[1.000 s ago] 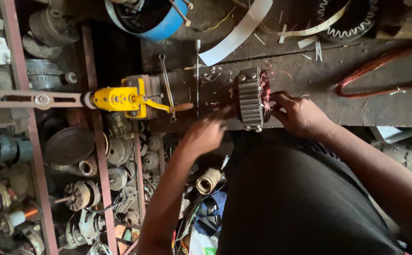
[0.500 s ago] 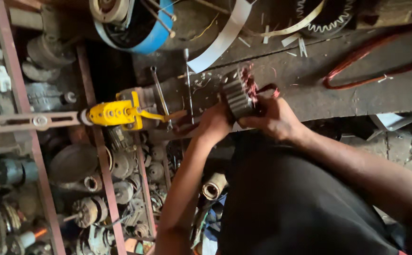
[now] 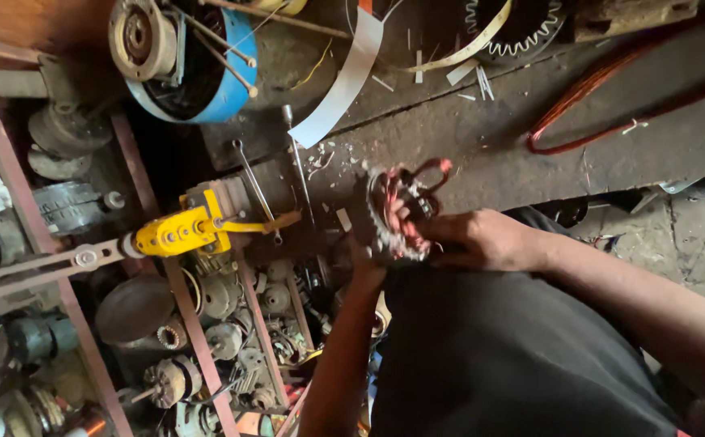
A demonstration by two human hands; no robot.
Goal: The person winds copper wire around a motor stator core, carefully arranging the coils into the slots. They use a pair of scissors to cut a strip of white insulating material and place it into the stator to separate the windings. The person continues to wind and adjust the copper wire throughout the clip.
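A small motor stator (image 3: 397,212), a grey ring with red-brown copper windings, is lifted off the dark workbench (image 3: 482,137) and tilted so its open end faces the camera. My left hand (image 3: 366,257) grips it from below and the left. My right hand (image 3: 474,239) holds its right side, fingers on the windings. Red wire loops stick out of its top right.
A yellow winding tool (image 3: 181,231) with a handle sits left of the stator. Two thin metal rods (image 3: 254,188) lie on the bench. A blue-rimmed motor housing (image 3: 176,58), a white strip (image 3: 342,81) and a copper wire coil (image 3: 611,89) lie further back. Shelves of motor parts (image 3: 207,340) stand below left.
Both hands have picked the stator up from the bench, drawn it toward my body and turned it, so its open end with the windings now faces up.
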